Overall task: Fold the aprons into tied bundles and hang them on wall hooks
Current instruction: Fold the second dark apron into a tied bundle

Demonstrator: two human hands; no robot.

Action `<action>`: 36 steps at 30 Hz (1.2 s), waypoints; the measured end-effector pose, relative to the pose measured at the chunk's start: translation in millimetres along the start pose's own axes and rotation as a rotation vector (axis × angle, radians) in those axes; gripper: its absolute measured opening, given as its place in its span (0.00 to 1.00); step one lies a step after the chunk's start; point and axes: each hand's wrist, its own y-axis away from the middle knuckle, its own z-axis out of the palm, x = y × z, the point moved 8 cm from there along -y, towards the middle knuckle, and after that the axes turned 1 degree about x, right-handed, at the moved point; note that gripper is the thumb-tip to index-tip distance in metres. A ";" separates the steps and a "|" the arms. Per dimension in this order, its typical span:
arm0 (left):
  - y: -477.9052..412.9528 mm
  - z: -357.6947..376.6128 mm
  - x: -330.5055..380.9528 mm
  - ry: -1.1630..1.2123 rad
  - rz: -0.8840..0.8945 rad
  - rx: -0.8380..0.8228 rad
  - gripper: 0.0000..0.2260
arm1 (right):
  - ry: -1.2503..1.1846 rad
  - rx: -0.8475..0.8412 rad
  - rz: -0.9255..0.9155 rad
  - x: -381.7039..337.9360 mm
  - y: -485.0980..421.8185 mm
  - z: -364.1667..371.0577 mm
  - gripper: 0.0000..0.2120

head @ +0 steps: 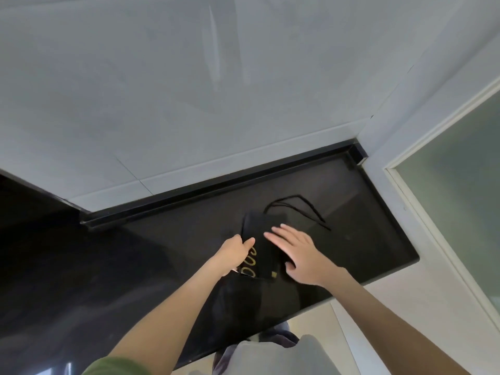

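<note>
this looks like a kitchen corner, in a home or a small eatery; which of the two cannot be told. a glossy black countertop (359, 217) runs along the wall, with a low black upstand (216, 183) at its back edge. above it the wall (162, 104) is faced with large pale grey tiles with thin joints. at the right a white frame (410, 203) holds a frosted glass pane (460, 190), and pale floor tiles (305, 318) show below the counter's edge. a black apron (259, 226) with yellow lettering lies on the counter.
</note>
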 end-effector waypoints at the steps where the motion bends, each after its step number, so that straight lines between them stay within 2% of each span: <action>1: 1.0 3.6 -1.8 0.076 -0.028 -0.005 0.22 | 0.025 -0.041 -0.046 -4.0 1.1 13.1 0.38; 6: 8.2 18.1 -13.8 0.354 -0.127 -0.074 0.15 | 0.107 -0.086 -0.072 -7.6 6.3 40.9 0.35; 8: 9.1 19.8 -16.7 0.316 -0.104 -0.074 0.15 | 0.131 -0.110 -0.063 -6.8 9.9 46.2 0.33; 10: 12.4 16.9 -16.2 0.127 -0.022 0.004 0.15 | 0.128 -0.115 -0.041 -6.2 12.9 50.4 0.32; 13: 24.4 3.6 -5.2 -0.201 0.209 0.233 0.21 | 0.079 -0.080 -0.004 -5.4 13.3 52.3 0.30; 15: 40.3 -2.9 8.0 -0.580 0.466 0.385 0.24 | -0.003 -0.009 0.008 -5.8 10.8 50.5 0.28; 17: 47.4 6.1 9.0 -0.829 0.783 0.354 0.26 | -0.122 0.087 0.033 -3.4 8.3 47.3 0.25; 19: 47.3 14.5 -3.3 -0.916 0.954 0.205 0.25 | -0.213 0.143 0.063 -1.7 6.3 44.4 0.22; 22: 39.1 9.4 -8.6 -0.729 0.910 0.179 0.21 | -0.374 0.194 0.201 6.4 5.2 41.0 0.17; 26: 24.9 -4.3 5.2 -0.383 0.646 0.277 0.15 | -0.765 0.178 0.540 12.2 6.6 25.5 0.07; 29: 11.5 -8.0 1.7 -0.255 0.433 0.258 0.21 | -0.731 0.144 0.580 8.7 -0.2 15.0 0.09; 33: 9.3 -13.0 6.0 -0.209 0.361 0.258 0.21 | -0.753 0.097 0.629 10.1 -6.4 18.9 0.15; 35: 11.6 -17.0 10.3 -0.206 0.329 0.278 0.20 | -0.712 0.134 0.646 13.5 -9.7 17.3 0.09; 36: 11.8 -18.3 13.7 -0.216 0.326 0.288 0.21 | -0.673 0.159 0.658 14.7 -11.5 15.4 0.09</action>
